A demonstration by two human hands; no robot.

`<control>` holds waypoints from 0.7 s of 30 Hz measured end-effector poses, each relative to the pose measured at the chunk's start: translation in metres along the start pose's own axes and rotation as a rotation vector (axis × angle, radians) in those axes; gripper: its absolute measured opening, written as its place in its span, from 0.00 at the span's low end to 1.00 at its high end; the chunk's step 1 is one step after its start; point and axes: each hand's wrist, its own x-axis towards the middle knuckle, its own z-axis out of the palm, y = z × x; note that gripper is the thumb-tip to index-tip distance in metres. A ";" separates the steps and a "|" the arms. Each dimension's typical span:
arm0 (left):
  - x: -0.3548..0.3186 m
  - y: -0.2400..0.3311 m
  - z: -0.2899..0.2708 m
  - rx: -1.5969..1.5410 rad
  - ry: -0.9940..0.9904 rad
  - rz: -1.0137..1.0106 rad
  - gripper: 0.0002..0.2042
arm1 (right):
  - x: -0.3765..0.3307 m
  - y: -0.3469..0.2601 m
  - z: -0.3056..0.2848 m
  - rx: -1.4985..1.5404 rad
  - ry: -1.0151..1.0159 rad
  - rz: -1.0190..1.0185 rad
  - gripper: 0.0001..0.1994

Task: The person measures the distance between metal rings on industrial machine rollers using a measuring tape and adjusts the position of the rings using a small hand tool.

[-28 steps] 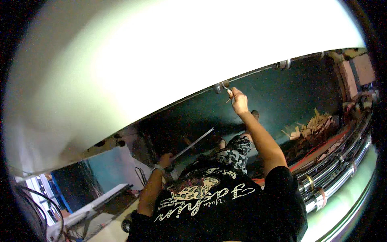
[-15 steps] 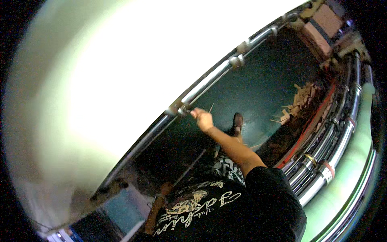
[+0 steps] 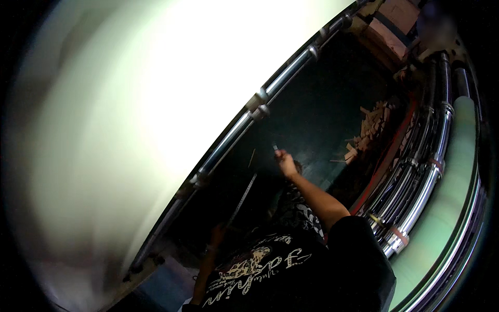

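My right hand [image 3: 285,162] is stretched out in front of me over a dark green surface [image 3: 322,119], pinched on a small thin stick-like tool [image 3: 275,148]. My left hand [image 3: 214,235] is lower down, dim in shadow, and holds the near end of a long flat metal strip [image 3: 244,197] that slants up towards the right hand. A silver pipe with couplings [image 3: 258,106] runs diagonally just beyond both hands, along the edge of a big bright white panel [image 3: 130,119]. My black printed shirt [image 3: 291,270] fills the bottom of the view.
A heap of short wood offcuts [image 3: 371,127] lies on the dark surface to the right. Several chrome pipes with a red edge [image 3: 416,177] curve along the right side. A cardboard box [image 3: 390,31] stands at the top right.
The view has tilted and rolled. My right hand has come off the pipe coupling and now hovers below it over the dark surface. My left hand keeps hold of the strip.
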 end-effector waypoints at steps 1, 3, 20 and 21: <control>0.013 -0.012 0.015 -0.023 -0.004 0.020 0.13 | 0.020 0.002 -0.023 -0.026 0.105 -0.001 0.13; 0.032 -0.030 0.040 -0.058 -0.021 0.053 0.13 | 0.050 -0.060 -0.072 -0.187 0.282 -0.134 0.11; 0.169 0.130 0.090 0.139 -0.060 0.082 0.14 | 0.196 -0.207 -0.166 0.629 0.396 -0.124 0.11; 0.183 0.124 0.078 0.066 -0.149 -0.031 0.14 | 0.199 -0.209 -0.171 0.685 0.403 -0.072 0.11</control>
